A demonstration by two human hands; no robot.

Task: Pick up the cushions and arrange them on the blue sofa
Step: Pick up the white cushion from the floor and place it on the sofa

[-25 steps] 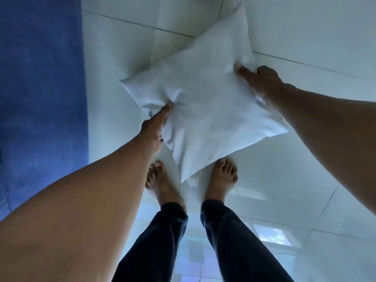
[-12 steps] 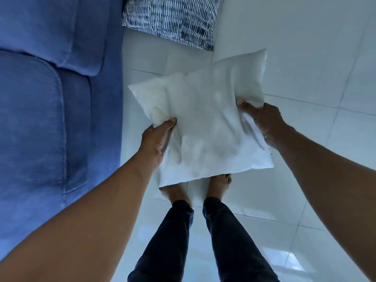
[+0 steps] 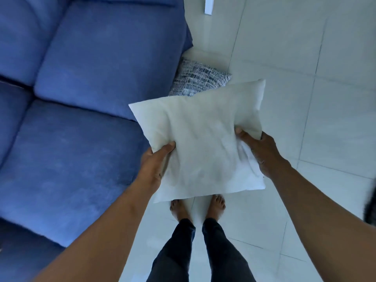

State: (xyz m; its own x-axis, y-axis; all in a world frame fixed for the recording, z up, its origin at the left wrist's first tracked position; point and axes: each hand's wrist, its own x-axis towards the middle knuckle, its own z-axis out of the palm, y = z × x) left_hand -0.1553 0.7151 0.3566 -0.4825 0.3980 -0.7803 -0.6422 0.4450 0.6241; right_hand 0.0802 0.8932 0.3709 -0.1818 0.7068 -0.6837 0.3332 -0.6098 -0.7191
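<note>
I have just one camera, and it sits on the person's head. It looks almost straight down. The blue sofa [image 3: 85, 110] fills the left side of the view, and the tiled floor [image 3: 305, 98] lies to the right of the sofa. The person's bare feet [image 3: 198, 208] show low down, just right of the sofa. Both arms reach in close from the bottom edge.

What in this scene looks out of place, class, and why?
The patterned cushion lies on the tiled floor, wedged against the front of the blue sofa, not on its seat. The white cushion, held by the left hand and right hand, has no cover.
</note>
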